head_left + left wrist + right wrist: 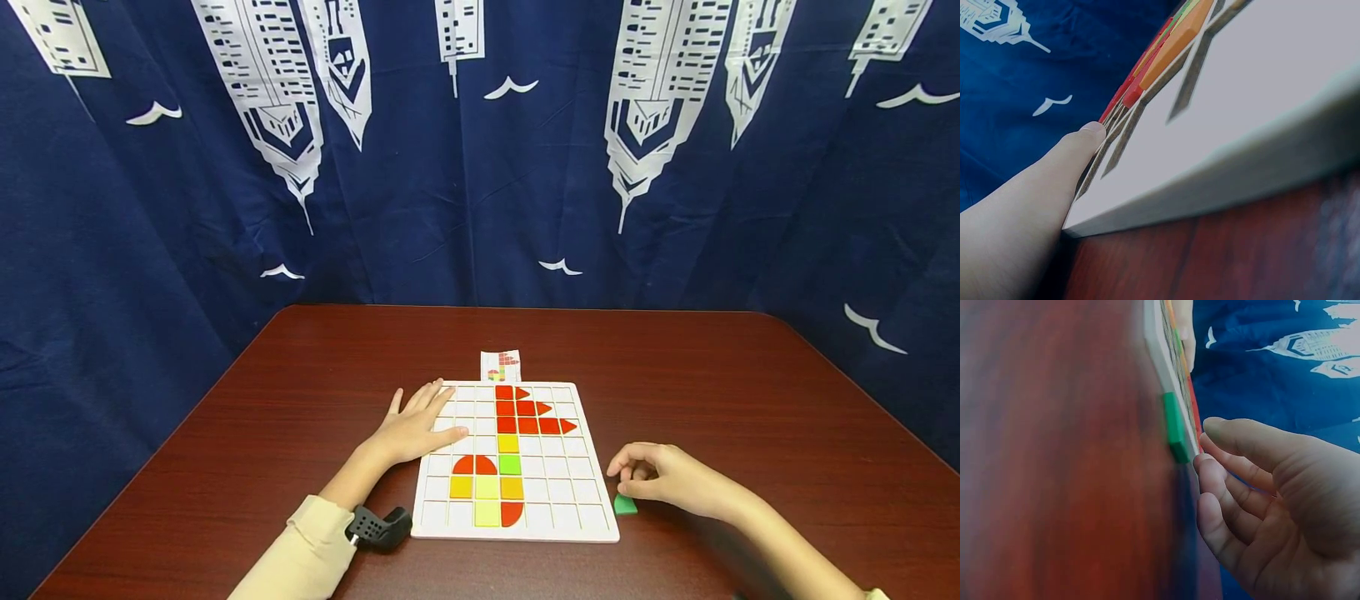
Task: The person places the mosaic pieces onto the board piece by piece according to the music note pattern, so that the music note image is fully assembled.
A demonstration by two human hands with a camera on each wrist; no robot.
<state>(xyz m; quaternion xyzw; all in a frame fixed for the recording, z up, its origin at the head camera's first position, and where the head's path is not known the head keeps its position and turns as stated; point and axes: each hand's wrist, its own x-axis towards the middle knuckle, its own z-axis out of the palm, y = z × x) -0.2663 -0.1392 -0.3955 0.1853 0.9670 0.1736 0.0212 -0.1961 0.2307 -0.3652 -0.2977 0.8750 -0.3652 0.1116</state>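
A white grid board [558,487] lies on the table, holding red, yellow, orange and green pieces. My left hand [408,432] rests on its upper left edge with the fingers spread; in the left wrist view the thumb [1088,134] lies along the board's edge. To the right of the board, my right hand [667,477] hovers with loosely bent fingers and nothing between them. Just below those fingers a green quarter-round piece [625,505] lies on the table beside the board's right edge. The right wrist view shows this green piece [1175,428] apart from the fingertips.
Behind the board's top edge is a small printed card [500,365] with a coloured pattern. The dark red-brown table [360,358] reaches back to a blue curtain [420,208] with white building prints. A black wrist device [381,528] sits on the left wrist near the board's lower left corner.
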